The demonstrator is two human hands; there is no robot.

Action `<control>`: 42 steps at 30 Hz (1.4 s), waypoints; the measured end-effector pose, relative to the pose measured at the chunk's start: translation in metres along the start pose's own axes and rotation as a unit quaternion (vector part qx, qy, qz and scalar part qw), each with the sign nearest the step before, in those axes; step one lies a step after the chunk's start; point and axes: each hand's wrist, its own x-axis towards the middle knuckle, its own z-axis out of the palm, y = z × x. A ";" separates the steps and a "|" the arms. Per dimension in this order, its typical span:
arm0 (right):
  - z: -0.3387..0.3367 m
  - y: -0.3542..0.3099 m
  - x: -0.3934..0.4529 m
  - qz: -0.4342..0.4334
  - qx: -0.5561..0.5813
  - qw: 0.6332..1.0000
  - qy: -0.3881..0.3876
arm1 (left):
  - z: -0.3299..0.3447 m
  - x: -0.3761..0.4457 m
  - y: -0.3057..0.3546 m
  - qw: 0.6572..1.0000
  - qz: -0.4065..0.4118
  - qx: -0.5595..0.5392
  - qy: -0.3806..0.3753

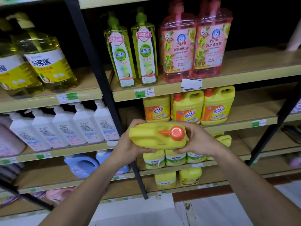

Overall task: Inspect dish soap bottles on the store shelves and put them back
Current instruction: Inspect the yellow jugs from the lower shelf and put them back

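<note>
Store shelves (187,93) of pale board on black metal uprights fill the head view, stocked with green pump bottles (130,57), pink pump bottles (193,49), white pump bottles (65,128) and a row of yellow handled jugs with orange labels (187,108).

In front of that row, off the shelf, a yellow plastic dish soap jug with an orange screw cap (156,136) is tipped so its top faces the camera. The left hand (128,144) wraps the handle end, fingers curled over the top and thumb underneath. The right hand (197,141) cups the cap end, fingers curled round its far side and underside.

Judging by its size and opaque moulded walls, the jug is probably heavy if full, stiff at the shoulders but slightly yielding on the flat faces, and smooth enough to slip. The moulded handle is the surest hold, with the other hand beneath the base for setting it back upright in the gap on the shelf.
</note>
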 end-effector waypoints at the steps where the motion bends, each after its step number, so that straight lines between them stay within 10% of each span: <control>1: 0.000 -0.001 0.000 -0.012 -0.012 1.000 -0.002 | 0.000 -0.001 0.000 1.000 0.013 0.006 0.009; 16: 0.010 -0.017 -0.015 -0.119 -0.162 0.976 0.085 | 0.001 0.001 -0.005 0.988 0.105 0.066 0.086; 23: 0.064 -0.042 -0.018 -0.134 -0.187 0.947 0.223 | 0.019 0.003 -0.016 0.987 -0.089 -0.117 0.061; 26: 0.095 -0.068 -0.013 -0.044 -0.165 0.934 0.314 | 0.058 -0.016 -0.005 0.922 -0.152 -0.355 0.022; 32: 0.091 -0.075 -0.007 -0.019 -0.142 0.974 0.176 | 0.062 -0.009 0.005 0.830 -0.129 -0.541 0.036; 36: 0.082 -0.053 -0.021 -0.034 -0.159 0.982 0.100 | 0.057 -0.014 -0.007 0.755 -0.052 -0.636 -0.148; 42: 0.096 -0.037 -0.033 0.016 -0.101 0.993 0.063 | 0.067 -0.026 -0.012 0.755 -0.177 -0.624 -0.092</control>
